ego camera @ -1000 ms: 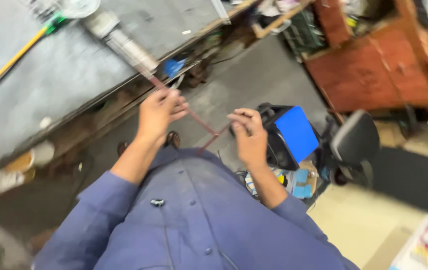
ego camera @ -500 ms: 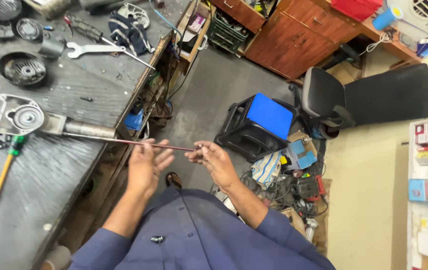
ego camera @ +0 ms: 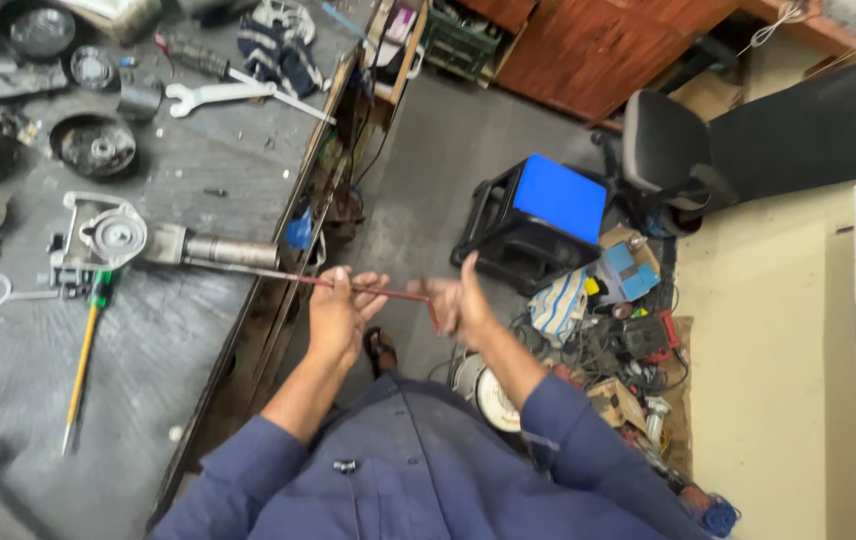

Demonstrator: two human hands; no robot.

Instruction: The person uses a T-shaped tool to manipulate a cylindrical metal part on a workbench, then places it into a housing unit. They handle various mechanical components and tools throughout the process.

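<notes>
Holding a thin red metal rod [ego camera: 368, 289], my left hand [ego camera: 340, 312] curls shut around it; my right hand [ego camera: 460, 300] grips its end. The rod lies sideways, pointing left into a grey metal tube [ego camera: 233, 251] on the scratched workbench [ego camera: 158, 340].

A wrench [ego camera: 210, 95], screwdriver [ego camera: 85, 358] and blue-topped stool [ego camera: 558, 198] lie nearby.

the rod [ego camera: 368, 289] between the hands is dull reddish brown. the sleeves [ego camera: 248, 470] behind them are dark blue. just beyond the right hand [ego camera: 460, 303], the stool [ego camera: 558, 200] has a bright blue seat on a black frame. left of the left hand [ego camera: 340, 312], the screwdriver [ego camera: 83, 362] is yellow with a green collar, on a grey workbench [ego camera: 178, 340].
</notes>
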